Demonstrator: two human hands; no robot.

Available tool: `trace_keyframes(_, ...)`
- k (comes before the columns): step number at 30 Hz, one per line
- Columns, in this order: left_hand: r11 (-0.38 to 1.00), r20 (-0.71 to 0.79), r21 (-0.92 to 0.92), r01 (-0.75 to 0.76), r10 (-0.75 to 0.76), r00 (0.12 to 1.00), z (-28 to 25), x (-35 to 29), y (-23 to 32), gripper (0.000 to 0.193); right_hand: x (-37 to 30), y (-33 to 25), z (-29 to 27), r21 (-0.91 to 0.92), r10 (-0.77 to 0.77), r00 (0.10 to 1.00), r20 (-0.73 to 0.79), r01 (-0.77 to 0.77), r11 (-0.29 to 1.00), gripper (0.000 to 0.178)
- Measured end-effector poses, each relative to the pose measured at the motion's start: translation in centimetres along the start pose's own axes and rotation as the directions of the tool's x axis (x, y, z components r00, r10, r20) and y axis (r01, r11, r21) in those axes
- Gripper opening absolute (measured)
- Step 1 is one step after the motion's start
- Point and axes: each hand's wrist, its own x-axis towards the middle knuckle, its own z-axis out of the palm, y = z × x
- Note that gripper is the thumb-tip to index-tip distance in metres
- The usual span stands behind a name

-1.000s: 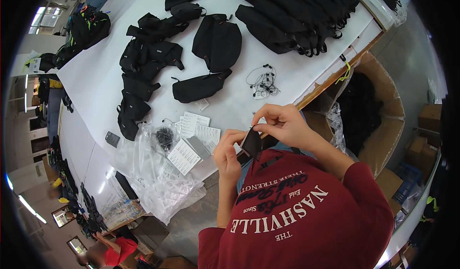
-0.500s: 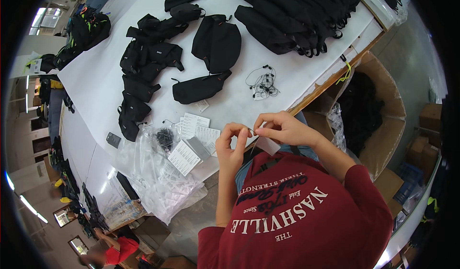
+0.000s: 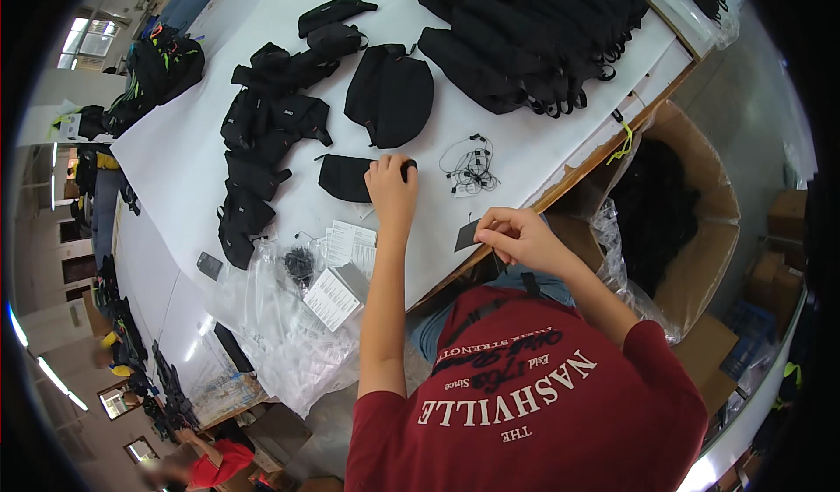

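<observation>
My left hand [image 3: 392, 187] reaches over the table with its fingers closed round the right end of a small black pouch [image 3: 343, 178], which lies flat and is partly covered by the hand. At the table's near edge, my right hand [image 3: 518, 236] pinches a hang tag [image 3: 466, 235] by its cord, the dark side of the tag facing up. A tangle of black tag cords [image 3: 471, 168] lies beyond the right hand. White printed tags [image 3: 348, 240] and a grey-edged stack of tags [image 3: 332, 298] rest left of my left forearm.
Several black pouches [image 3: 254, 168] form a row on the left, with a larger black bag [image 3: 389, 98] beside them. A heap of black bags [image 3: 534, 37] covers the far right. Clear plastic bags [image 3: 289, 343] hang over the near edge. An open carton [image 3: 700, 264] stands right.
My hands have parted: the left moved forward and took hold of the black pouch's end. My right hand kept the tag, which now shows its dark side.
</observation>
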Motion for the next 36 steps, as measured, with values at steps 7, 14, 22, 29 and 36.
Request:
trace_keyframes(7, 0.985, -0.218, -0.17, 0.021, -0.058, 0.974, -8.3, -8.0, 6.7, 0.018, 2.4, 1.3, 0.7, -0.288, -0.112, 0.976, -0.189, 0.054, 0.956, 0.011)
trace_keyframes(14, 0.804, -0.032, -0.52, 0.289, -0.356, 0.934, -9.8, -11.7, 5.3, 0.012, 4.2, -1.0, 4.5, -0.577, -0.251, 0.963, 0.096, 0.259, 0.775, 0.011)
trace_keyframes(22, 0.554, -0.016, -0.796, 0.244, -0.422, 0.906, -10.2, -11.0, 4.9, 0.005, 3.7, -1.8, 5.4, -0.6, -0.309, 0.948, 0.071, 0.288, 0.747, 0.011)
trace_keyframes(29, 0.066, 0.124, -0.982, 0.175, -0.471, 0.874, -12.9, -10.0, 5.6, 0.005, 3.2, -3.3, 3.8, 0.224, -0.272, 0.959, -0.076, 0.283, 0.933, 0.011)
trace_keyframes(36, 0.015, 0.204, -0.974, 0.224, -0.363, 0.909, -13.1, -10.1, 7.3, 0.005, 2.4, -5.2, 4.4, 0.387, -0.131, 0.991, -0.012, 0.126, 0.914, 0.011)
